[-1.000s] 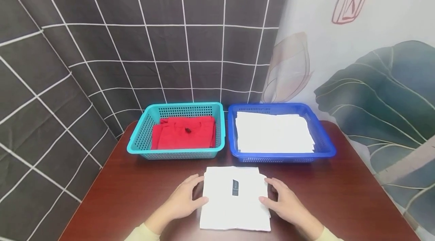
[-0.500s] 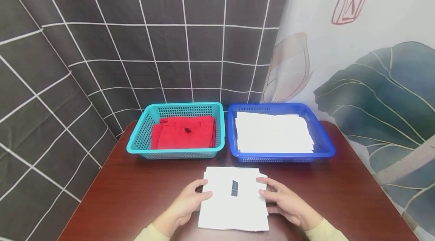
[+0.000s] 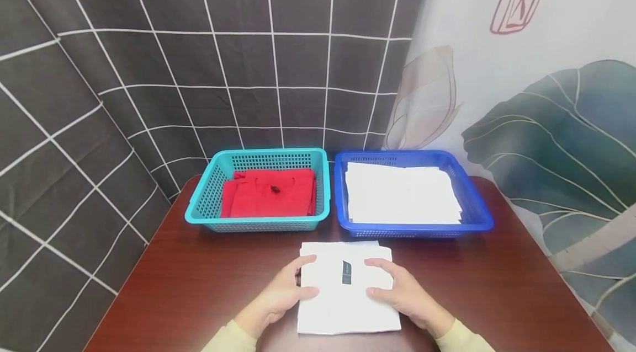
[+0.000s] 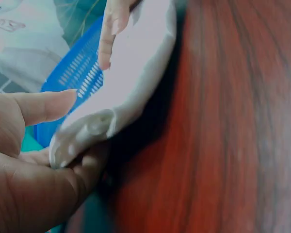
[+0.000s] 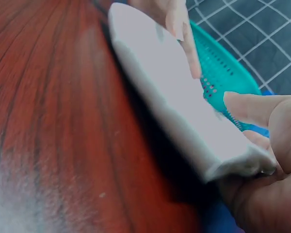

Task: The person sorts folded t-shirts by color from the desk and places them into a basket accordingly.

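A folded white shirt [image 3: 345, 308] with a small dark patch lies flat between my two hands at the front middle of the table. At its left edge, my left hand [image 3: 280, 291] holds it with fingers tucked beneath and the thumb above. My right hand [image 3: 409, 292] grips the opposite edge the same way. Both wrist views show the shirt [image 4: 136, 68] lifted, with dark shadow between it and the tabletop. Curled fingers [image 5: 252, 194] show under the near side of the cloth in the right wrist view, though their tips are hidden.
Behind the shirt stands a turquoise basket [image 3: 258, 224] containing folded red clothes [image 3: 273, 197]. To its right is a blue basket [image 3: 417, 227] with a stack of white folded cloth [image 3: 402, 195]. The brown wooden table [image 3: 169, 280] backs onto a dark gridded curtain [image 3: 243, 59].
Both hands have moved inward over the shirt's side edges, from resting beside it to holding it with fingers underneath. The shirt has shifted slightly right in the head view. The baskets stay put.
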Motion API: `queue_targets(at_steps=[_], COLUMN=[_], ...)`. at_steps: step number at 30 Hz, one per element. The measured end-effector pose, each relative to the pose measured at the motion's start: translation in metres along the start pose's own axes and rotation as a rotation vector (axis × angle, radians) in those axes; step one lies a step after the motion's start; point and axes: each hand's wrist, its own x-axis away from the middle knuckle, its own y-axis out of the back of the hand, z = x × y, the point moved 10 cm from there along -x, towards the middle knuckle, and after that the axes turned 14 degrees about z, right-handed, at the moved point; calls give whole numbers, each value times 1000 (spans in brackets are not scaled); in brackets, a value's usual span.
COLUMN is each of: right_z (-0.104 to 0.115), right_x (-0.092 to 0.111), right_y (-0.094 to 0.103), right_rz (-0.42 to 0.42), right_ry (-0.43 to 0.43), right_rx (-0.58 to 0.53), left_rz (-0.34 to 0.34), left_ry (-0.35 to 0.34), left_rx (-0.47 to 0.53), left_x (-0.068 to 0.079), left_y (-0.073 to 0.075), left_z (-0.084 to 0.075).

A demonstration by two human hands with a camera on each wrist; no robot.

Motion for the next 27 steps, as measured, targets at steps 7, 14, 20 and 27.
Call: queue_targets(at_steps=[7,14,20,27], right_z=[-4,1,13,42], right_x=[-2,2,14,31], right_y=[4,5,6,9], right_rz=[-75,-122,-168,-233], right_ry=[-25,-44,-65,-40], right_rx=[80,133,191,244], left_rz=[27,38,57,68], left_ry=[-12,-16,-40,-93], left_rx=[1,26,73,49], left_x=[-2,3,16,34], left_y=[2,1,-4,-7], left_z=[4,-1,-20,-49])
